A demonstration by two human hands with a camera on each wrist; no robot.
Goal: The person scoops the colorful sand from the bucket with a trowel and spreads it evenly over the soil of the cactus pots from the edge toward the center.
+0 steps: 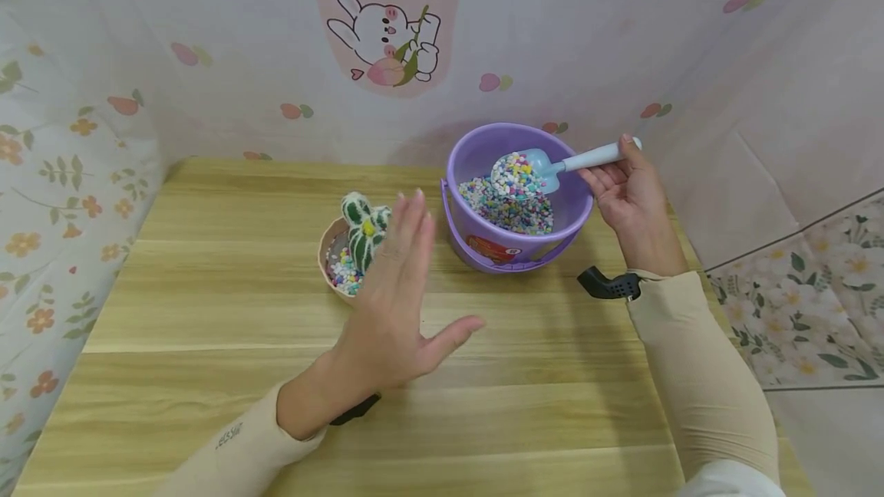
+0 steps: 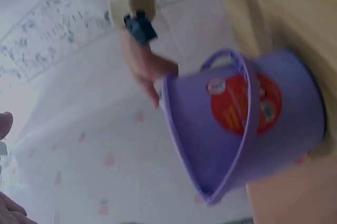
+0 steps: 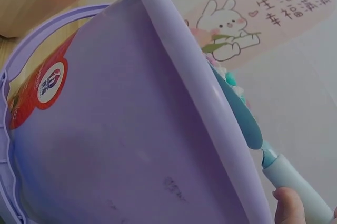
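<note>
In the head view my right hand grips the pale handle of a light blue scoop, over the mouth of a purple bucket. Small multicoloured pebbles are heaped in the scoop, and more of them lie inside the bucket. My left hand is raised over the table with fingers straight and thumb spread, holding nothing. Partly hidden behind it is a plant pot with a green and white fuzzy cactus and some pebbles. The right wrist view shows the scoop just beyond the bucket rim.
A wooden table carries the pot and the bucket. Behind it hangs a white curtain printed with a rabbit and fruit. Floral cloth covers the left side, and a patterned panel stands at the right.
</note>
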